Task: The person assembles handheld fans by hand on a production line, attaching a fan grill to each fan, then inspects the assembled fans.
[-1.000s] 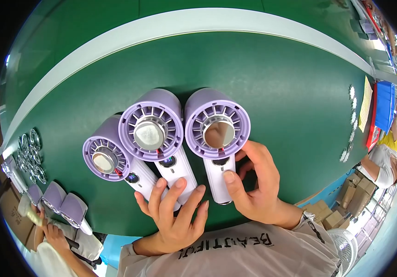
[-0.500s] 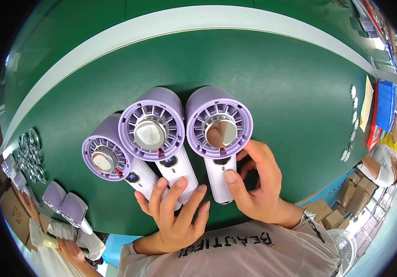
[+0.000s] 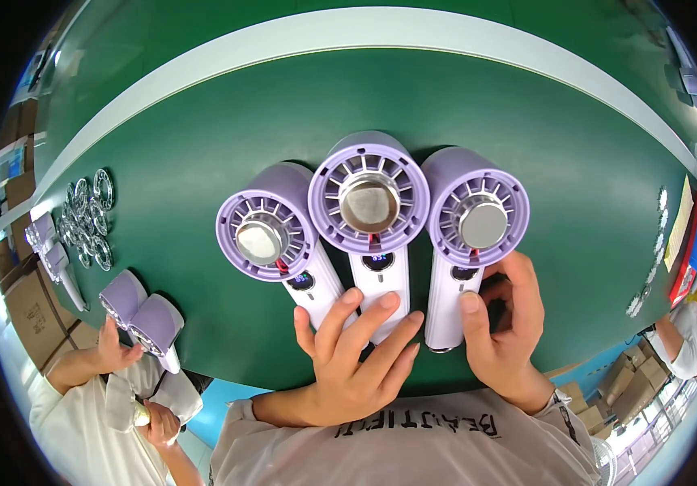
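Three fans [image 3: 369, 202]; right hand [image 3: 504, 338] apparently grips one.

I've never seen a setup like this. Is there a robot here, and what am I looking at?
No robot: these are a person's bare hands. The view comes from a wide fisheye camera worn on the head and looking down, so straight edges bend. On the smooth green tabletop lie three lilac-headed, white-handled, fan-like devices with silver centres. The left hand spreads its fingers over the handles of the left device and the middle one. The right hand has its thumb against the handle of the right device; how firmly it grips, I can't tell. At far left are shiny silver rings and another person's hand near two more lilac heads.
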